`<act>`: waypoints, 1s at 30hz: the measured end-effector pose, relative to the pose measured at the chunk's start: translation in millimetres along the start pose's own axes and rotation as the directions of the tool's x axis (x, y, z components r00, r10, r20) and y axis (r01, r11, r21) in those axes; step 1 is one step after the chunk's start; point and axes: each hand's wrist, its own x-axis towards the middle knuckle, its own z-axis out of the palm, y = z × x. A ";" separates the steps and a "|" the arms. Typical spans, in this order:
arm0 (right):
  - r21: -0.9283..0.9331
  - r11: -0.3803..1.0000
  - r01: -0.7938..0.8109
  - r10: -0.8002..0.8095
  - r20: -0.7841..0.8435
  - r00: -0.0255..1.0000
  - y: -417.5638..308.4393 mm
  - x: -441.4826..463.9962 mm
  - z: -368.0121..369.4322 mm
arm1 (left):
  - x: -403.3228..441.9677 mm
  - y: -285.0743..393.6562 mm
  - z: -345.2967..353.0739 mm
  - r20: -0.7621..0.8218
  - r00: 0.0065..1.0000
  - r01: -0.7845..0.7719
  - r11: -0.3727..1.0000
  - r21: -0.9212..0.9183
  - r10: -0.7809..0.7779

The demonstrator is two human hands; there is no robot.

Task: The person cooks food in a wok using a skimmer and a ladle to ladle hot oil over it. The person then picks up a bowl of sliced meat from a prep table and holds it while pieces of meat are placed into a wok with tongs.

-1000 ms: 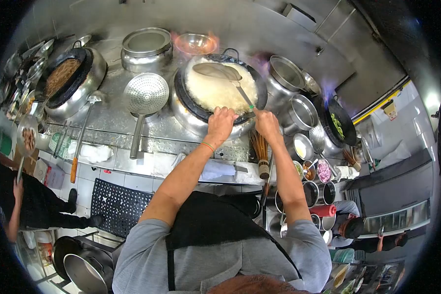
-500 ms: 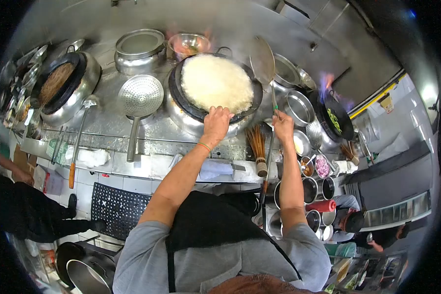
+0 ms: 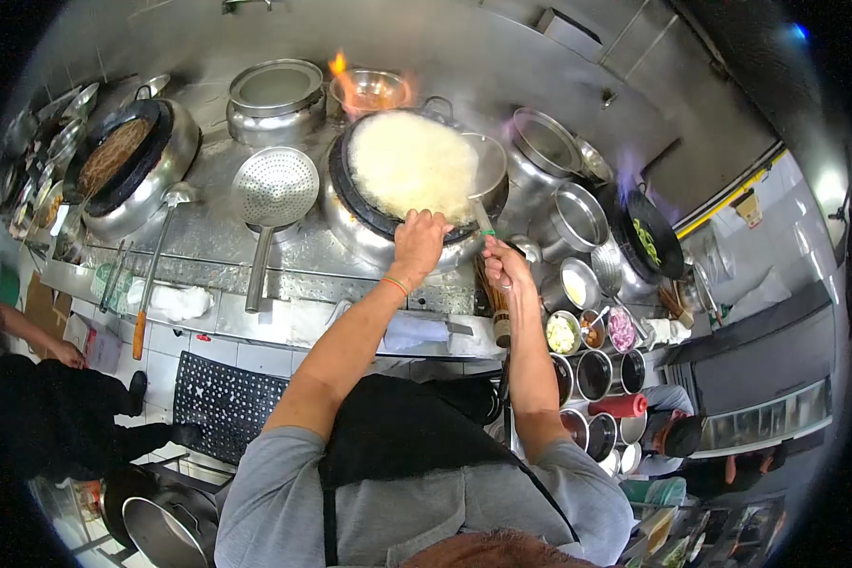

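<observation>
A large black wok sits on the middle burner, full of pale, foaming, bubbling liquid. My left hand is closed at the wok's near edge, seemingly around its rim or handle; the fingers hide the exact grip. In my right hand is the handle of a round skimmer with a green band. The skimmer's head lies over the right side of the foam; I cannot tell how deep it reaches. Beneath my right hand stands a bamboo wok brush, partly covered.
Left of the wok lie a perforated strainer and an orange-handled ladle. Flames rise around a metal bowl behind. At right, another wok holds greens beside a flame. Another person's hand shows at far left.
The skimmer has come down and left, from upright beside the wok to over the foam. My right hand has moved left with it. My left hand stays at the wok's edge.
</observation>
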 end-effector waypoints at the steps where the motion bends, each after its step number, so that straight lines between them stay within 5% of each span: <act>1: 0.027 1.000 -0.010 0.010 0.020 1.000 0.4 5.6 -3.3 | 1.0 -0.4 0.1 0.007 1.000 -0.007 1.000 0.024 0.006; 6: 0.058 0.998 0.022 -0.028 0.095 0.995 -3.4 8.1 -6.9 | 3.9 -1.6 11.3 0.011 0.999 -0.032 0.997 0.068 0.032; 18: -0.310 0.909 0.279 -0.306 -0.043 0.951 0.3 -24.8 17.7 | 0.1 -0.5 14.5 -0.018 0.999 -0.039 0.997 0.063 0.040; 23: -0.608 0.721 0.334 -0.441 -0.030 0.897 10.8 -41.3 23.0 | 0.9 0.1 17.7 -0.038 0.998 -0.043 0.996 0.080 0.046; 28: -0.655 0.675 0.340 -0.458 -0.010 0.889 5.0 -85.7 43.3 | -1.2 1.4 14.1 -0.084 0.995 -0.056 0.996 0.069 0.062; 30: -0.737 0.504 0.450 -0.630 0.042 0.776 4.0 -94.3 48.0 | -1.4 1.5 15.6 -0.092 0.994 -0.050 0.997 0.061 0.055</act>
